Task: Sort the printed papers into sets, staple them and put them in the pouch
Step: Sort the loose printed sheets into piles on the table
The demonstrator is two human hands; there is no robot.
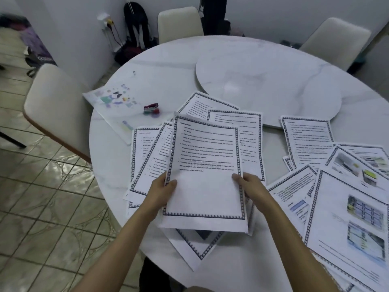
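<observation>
A set of printed papers point(205, 186) with patterned dark borders is lifted above the round white table point(168, 66). My left hand point(161, 189) grips its left edge and my right hand point(251, 186) grips its right edge. More bordered pages point(147, 152) lie fanned beneath and to the left. Other pages point(306, 140) and sheets with colour photos point(357, 213) spread over the right side. A small red stapler point(151, 108) sits at the left, beside a clear pouch point(113, 104) printed with pastel shapes.
A raised round turntable point(269, 81) fills the table's far half. Three cream chairs point(56, 110) stand around it, at the left, the back and the back right. Bags point(134, 30) lean against the far wall. Tiled floor lies to the left.
</observation>
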